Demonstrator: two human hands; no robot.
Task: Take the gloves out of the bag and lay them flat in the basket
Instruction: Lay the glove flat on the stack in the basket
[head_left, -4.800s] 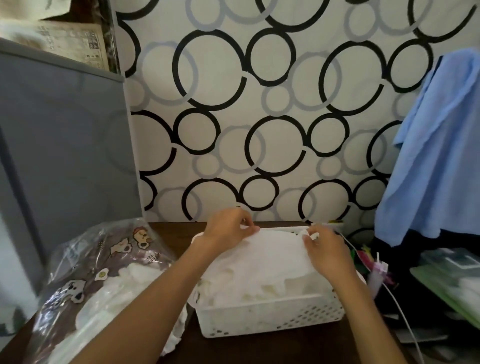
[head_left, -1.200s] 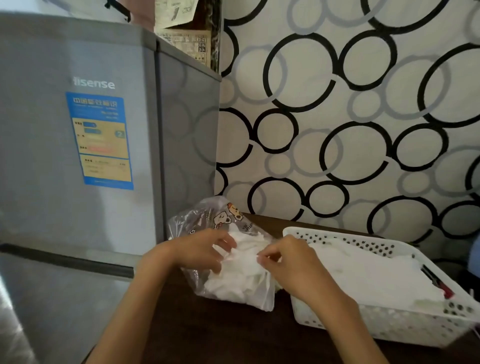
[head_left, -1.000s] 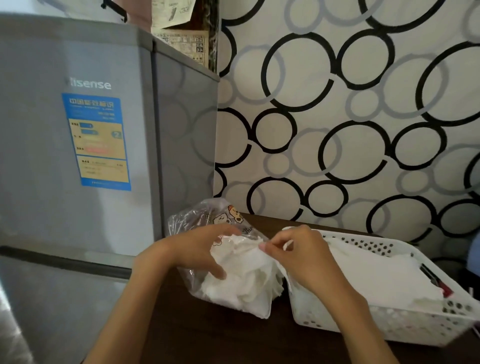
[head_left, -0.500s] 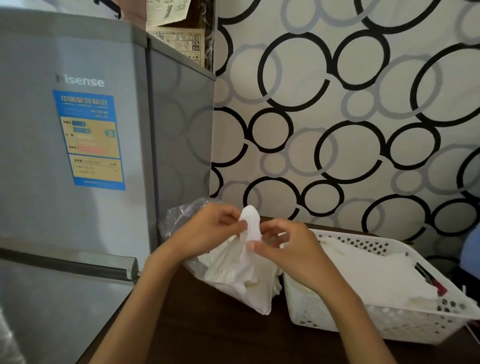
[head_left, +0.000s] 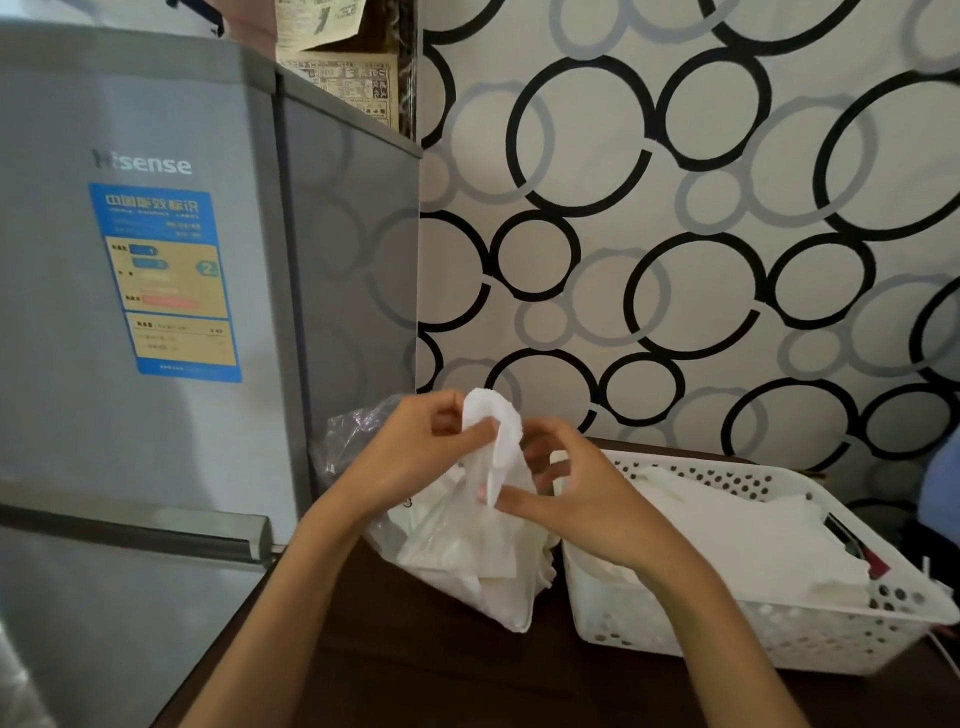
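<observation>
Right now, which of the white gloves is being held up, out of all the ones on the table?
The glove pinched between the left hand and right hand above the bag. The others lie in the bag or flat in the basket.

Two bare forearms, no sleeves in view, left hand and right hand ungloved, no rings or watch

1. Both bare forearms reach forward from the bottom edge and converge at the middle
2. The left hand is raised, fingers curled, thumb and fingertips pinching a white glove
3. The right hand sits just beside it, slightly lower, fingers bent, thumb pinching the same glove
</observation>
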